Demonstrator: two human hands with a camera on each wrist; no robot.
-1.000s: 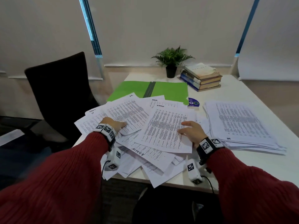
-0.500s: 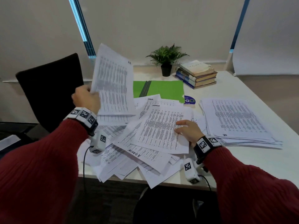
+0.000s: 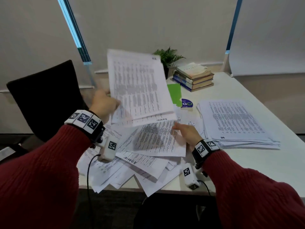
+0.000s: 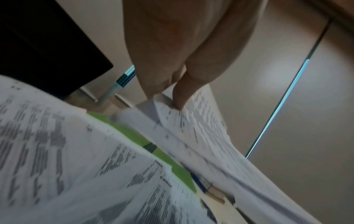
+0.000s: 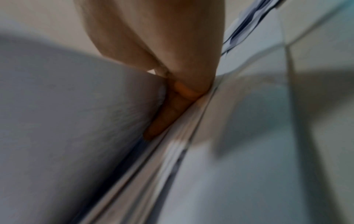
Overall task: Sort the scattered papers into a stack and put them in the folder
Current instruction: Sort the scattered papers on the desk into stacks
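Paper sheaf (image 3: 138,86) pinched by left hand (image 3: 103,105) at nine o'clock, floppy; could slip or fan apart. Right hand (image 3: 186,134) flat on scattered papers (image 3: 153,141); could skid off desk edge (image 3: 165,192) at six o'clock.

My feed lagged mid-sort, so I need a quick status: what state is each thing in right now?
Left hand: pinching lifted sheets, raised off the table.
Right hand: fingers slid under a sheet's edge atop the scattered papers.
Scattered papers: still an untidy pile, some overhanging the table edge.
Paper stack: roughly squared, lying on the right.
Green folder: mostly hidden; no papers visibly in it.
Books: stacked, closed.
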